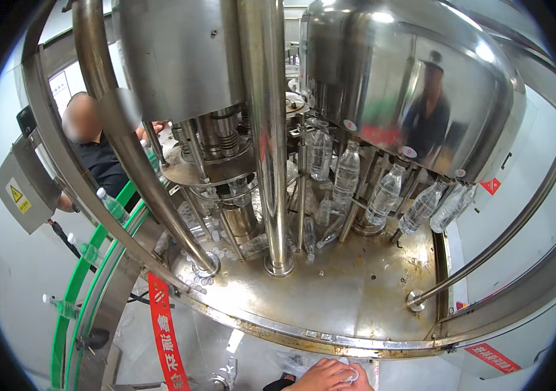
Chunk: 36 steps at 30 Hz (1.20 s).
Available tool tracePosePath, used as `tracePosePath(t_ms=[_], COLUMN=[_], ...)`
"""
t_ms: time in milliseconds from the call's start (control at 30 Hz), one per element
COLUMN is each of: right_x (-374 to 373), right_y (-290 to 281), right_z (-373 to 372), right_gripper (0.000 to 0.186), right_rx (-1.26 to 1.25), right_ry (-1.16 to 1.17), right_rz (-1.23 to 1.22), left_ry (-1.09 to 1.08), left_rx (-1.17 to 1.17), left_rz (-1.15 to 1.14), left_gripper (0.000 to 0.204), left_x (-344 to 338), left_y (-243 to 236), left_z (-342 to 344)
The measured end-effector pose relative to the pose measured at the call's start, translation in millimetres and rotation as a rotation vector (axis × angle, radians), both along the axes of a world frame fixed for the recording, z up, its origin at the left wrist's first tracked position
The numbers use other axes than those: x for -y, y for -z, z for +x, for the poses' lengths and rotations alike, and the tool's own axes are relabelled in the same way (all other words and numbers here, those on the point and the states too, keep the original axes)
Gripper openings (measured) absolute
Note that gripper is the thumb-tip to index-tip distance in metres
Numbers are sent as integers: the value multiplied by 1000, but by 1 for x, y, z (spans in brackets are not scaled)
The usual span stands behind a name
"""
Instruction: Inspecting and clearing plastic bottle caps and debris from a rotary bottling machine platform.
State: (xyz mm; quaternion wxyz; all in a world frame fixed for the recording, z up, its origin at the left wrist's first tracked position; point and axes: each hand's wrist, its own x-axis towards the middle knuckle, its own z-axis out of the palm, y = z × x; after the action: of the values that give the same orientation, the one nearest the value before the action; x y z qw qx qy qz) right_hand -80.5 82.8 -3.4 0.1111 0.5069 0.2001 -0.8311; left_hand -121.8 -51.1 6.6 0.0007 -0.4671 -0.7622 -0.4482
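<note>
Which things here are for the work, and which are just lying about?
Likely for the work:
left hand and right hand, around something pale, unclear
hanging bottles under steel drum
bottles on conveyor beside green rail

Likely lying about:
loose bottles on steel deck
pale round bits, perhaps caps
one bottle below deck

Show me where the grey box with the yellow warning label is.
In the head view, the grey box is at the far left, around mid-height, above and left of the green-railed conveyor.
</note>
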Motion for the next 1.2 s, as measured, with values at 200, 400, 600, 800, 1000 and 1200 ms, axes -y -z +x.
tracePosePath(t_ms=[200,400,600,800,1000,1200], right_x=[-27,-30,-51,-52,-84,-126], right_y=[48,86,119,81,103,154], right_z=[13,36,45,45,69,122], right_gripper=[33,31,39,45,40,38], right_rx=[-330,-361,-469,-500,-548,-373], right_ry=[-52,-161,-29,-63,35,84], right_rz=[-376,157,-667,-487,-484,-518], left_ry=[-49,-49,7,85,-248,-103], left_rx=[50,25,27,47,336,544], left_rz=[-34,-56,-107,-153,-76,-506], left_gripper=[23,18,14,19,8,15], left_x=[-1,-6,-14,-21,-20,39], left_y=[-2,2,-12,-2,49,237], left_z=[-7,-3,2,-2,-14,-13])
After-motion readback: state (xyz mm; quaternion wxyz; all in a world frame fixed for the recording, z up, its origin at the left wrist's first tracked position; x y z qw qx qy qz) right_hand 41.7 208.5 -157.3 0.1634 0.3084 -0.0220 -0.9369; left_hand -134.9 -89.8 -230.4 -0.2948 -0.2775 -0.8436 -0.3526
